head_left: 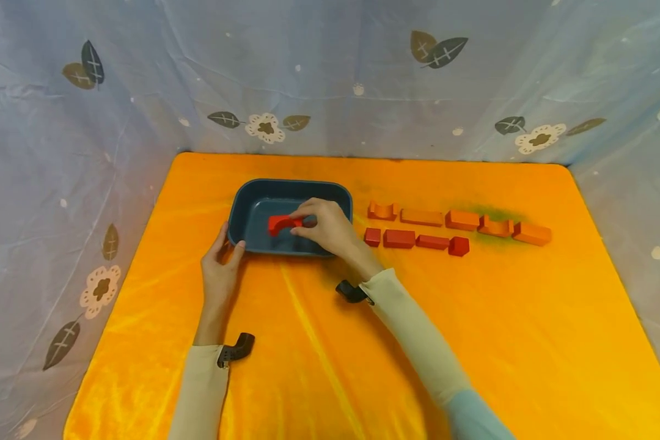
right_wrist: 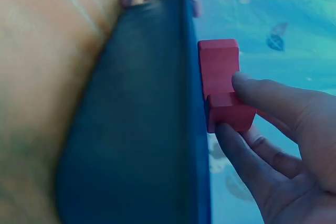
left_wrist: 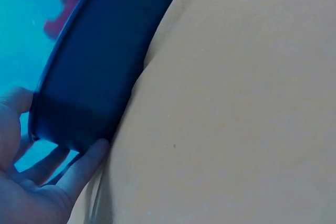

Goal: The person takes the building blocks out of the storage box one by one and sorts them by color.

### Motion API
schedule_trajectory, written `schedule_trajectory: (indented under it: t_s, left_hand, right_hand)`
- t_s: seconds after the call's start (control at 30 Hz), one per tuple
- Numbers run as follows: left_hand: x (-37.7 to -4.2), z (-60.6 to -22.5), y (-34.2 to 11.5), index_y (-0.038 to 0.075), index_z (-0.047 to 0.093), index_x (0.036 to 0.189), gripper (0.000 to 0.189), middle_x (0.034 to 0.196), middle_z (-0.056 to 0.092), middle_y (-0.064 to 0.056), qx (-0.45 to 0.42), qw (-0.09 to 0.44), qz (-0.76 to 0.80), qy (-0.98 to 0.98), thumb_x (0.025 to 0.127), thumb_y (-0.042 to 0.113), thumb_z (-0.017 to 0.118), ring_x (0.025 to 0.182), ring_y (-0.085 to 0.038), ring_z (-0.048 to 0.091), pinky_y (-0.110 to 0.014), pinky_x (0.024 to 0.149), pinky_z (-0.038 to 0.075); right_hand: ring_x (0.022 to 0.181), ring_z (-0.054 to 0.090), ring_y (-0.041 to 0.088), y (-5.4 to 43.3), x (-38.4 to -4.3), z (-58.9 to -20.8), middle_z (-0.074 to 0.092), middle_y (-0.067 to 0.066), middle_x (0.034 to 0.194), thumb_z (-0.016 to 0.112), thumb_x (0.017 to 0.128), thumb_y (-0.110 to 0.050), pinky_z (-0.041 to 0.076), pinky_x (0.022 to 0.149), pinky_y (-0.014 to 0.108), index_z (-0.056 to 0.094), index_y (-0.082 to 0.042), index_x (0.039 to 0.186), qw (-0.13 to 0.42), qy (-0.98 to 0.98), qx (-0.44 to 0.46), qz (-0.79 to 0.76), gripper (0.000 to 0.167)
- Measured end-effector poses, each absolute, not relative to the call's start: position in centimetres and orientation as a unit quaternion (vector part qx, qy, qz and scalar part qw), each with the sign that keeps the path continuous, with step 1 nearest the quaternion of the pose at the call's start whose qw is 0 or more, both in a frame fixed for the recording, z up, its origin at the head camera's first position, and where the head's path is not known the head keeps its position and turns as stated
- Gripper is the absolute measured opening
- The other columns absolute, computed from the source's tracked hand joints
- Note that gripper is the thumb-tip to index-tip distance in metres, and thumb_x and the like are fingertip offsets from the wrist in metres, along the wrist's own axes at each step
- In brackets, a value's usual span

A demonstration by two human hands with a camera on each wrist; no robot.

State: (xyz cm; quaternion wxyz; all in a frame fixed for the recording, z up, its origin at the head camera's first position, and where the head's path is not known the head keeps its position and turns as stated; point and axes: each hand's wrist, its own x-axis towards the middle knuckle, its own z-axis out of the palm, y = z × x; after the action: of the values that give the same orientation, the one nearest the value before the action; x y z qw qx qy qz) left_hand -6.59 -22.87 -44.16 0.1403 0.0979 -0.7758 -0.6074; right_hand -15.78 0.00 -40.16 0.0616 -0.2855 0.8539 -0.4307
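A dark blue rectangular basin [head_left: 291,250] stands on the yellow cloth. My left hand [head_left: 220,272] holds its near left corner, thumb against the front wall and fingers along the left side; the left wrist view shows this hand [left_wrist: 37,182] around the corner. My right hand [head_left: 327,226] pinches a red arch-shaped toy block [head_left: 277,224] over the inside of the basin. In the right wrist view the block [right_wrist: 219,59] shows above the rim, between thumb and fingers. Whether it touches the basin floor I cannot tell.
Right of the basin lie two rows of blocks. The back row is orange, with arch blocks [head_left: 382,211] and bars [head_left: 421,217]. In the front row are red blocks [head_left: 399,239] and cubes [head_left: 459,246]. Grey patterned curtains [head_left: 330,73] surround the yellow cloth [head_left: 286,366].
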Motion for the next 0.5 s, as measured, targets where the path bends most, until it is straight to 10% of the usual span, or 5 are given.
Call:
schedule_trajectory:
  t_s: [0.5]
  left_hand:
    - [-6.7,-44.7,-22.8,0.003,0.040,0.148,0.057,0.151,0.041,-0.010,0.106,0.134,-0.614,-0.771,0.095,0.009,0.063,0.138,-0.027,0.041,-0.042,0.113,0.035]
  right_hand:
    - [0.104,0.064,0.026,12.5,-15.3,-37.9,0.065,0.010,0.117,0.078,0.085,-0.014,0.059,0.084,0.039,0.074,-0.004,0.110,0.037,0.858,-0.231,-0.458,0.027]
